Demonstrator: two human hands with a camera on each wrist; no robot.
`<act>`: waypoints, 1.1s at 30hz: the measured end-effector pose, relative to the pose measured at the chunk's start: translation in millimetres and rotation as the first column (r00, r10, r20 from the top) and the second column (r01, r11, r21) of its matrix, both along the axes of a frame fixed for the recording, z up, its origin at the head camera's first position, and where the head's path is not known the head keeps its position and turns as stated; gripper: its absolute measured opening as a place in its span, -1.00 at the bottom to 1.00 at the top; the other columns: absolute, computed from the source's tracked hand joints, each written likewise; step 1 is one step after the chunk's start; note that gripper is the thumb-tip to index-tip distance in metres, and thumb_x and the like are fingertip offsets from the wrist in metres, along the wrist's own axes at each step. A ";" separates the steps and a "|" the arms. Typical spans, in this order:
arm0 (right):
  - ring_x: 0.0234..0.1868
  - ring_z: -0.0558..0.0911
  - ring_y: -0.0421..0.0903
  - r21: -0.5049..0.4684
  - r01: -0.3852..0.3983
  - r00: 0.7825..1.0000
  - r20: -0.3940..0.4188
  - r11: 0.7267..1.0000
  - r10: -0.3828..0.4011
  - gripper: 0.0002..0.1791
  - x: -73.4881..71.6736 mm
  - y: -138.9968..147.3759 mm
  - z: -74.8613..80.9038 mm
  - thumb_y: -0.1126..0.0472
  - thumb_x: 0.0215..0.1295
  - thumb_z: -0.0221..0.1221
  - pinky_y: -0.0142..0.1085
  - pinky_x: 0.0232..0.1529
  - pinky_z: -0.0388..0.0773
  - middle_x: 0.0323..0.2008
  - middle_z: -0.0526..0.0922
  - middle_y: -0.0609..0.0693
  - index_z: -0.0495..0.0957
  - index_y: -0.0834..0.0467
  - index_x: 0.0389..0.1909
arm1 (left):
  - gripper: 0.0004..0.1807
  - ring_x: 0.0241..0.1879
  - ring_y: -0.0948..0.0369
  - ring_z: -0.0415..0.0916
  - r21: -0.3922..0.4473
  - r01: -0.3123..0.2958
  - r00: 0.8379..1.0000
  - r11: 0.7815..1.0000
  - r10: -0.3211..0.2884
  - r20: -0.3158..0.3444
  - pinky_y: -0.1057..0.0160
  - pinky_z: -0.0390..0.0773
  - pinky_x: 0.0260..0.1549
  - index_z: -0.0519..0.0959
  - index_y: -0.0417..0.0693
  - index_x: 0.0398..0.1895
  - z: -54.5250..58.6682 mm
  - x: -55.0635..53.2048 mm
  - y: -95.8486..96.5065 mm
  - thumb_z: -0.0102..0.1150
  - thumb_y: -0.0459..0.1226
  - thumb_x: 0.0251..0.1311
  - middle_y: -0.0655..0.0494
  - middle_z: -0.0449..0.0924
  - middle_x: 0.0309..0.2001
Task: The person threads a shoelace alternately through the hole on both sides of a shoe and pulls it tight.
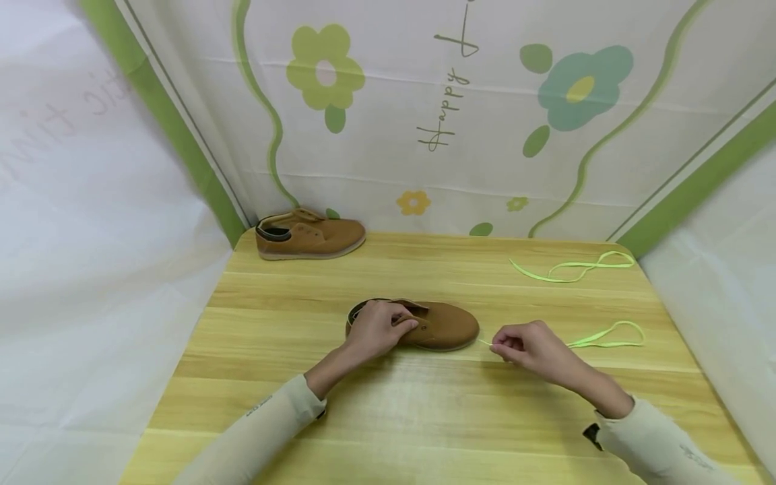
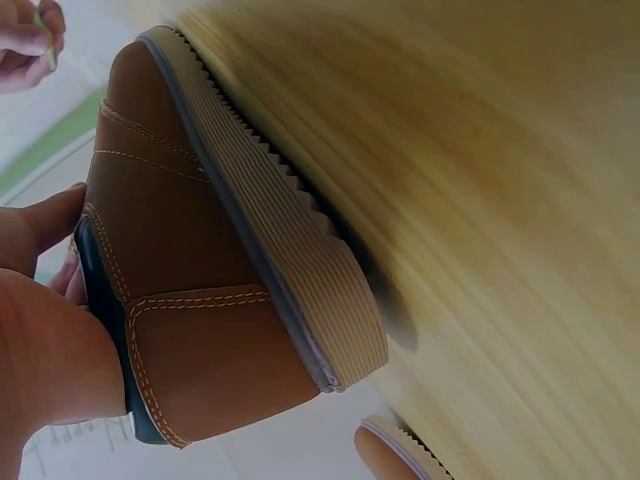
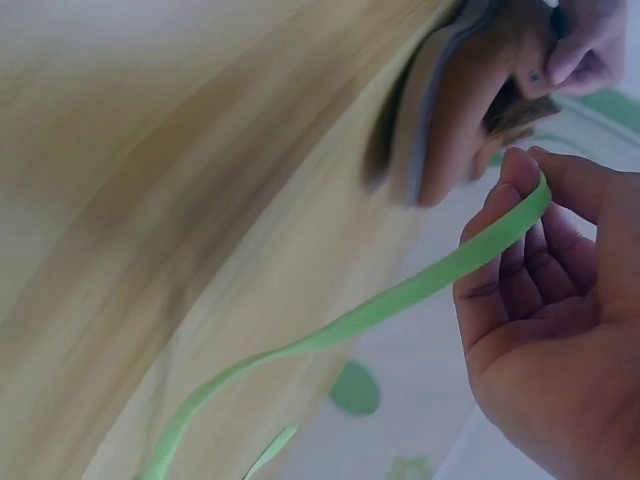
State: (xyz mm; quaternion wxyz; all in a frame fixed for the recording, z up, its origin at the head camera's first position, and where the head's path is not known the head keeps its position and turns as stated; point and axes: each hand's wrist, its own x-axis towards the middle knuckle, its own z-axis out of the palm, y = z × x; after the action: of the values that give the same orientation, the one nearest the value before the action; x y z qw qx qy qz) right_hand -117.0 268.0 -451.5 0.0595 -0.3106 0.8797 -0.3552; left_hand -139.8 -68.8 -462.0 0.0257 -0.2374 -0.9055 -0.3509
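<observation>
A brown shoe stands on the wooden table with its toe to the right. My left hand reaches over its opening and pinches the eyelet flap on the near side. In the left wrist view the heel and ridged sole are large, and part of that hand is hidden behind the shoe's collar. To the right of the toe, my right hand pinches a bright green flat shoelace close to one end. A short tip pokes out toward the shoe, while the looped rest trails behind the hand on the table.
A second brown shoe stands at the table's back left corner. Another green shoelace lies loosely looped at the back right. White printed cloth walls enclose the back and both sides of the table.
</observation>
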 end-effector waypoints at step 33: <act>-0.56 0.52 -0.38 -0.097 0.073 0.997 0.022 0.993 -0.071 -0.85 -10.4 -97.9 -16.8 0.30 0.39 0.37 -0.42 -0.49 0.53 -0.55 0.68 -0.18 0.75 0.18 -0.41 | -0.85 -0.71 0.43 0.06 0.003 0.001 0.999 1.000 -0.001 0.049 0.42 0.14 -0.60 0.81 -0.04 -0.33 0.5 -0.8 -2.5 0.48 -0.16 0.32 0.25 0.54 -0.58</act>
State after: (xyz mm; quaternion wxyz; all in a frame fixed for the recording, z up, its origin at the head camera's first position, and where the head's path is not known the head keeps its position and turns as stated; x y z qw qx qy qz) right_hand -127.4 170.0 -468.3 0.0395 -0.2781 0.8712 -0.4027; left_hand -140.6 -71.2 -461.5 0.0038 -0.2290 -0.9052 -0.3581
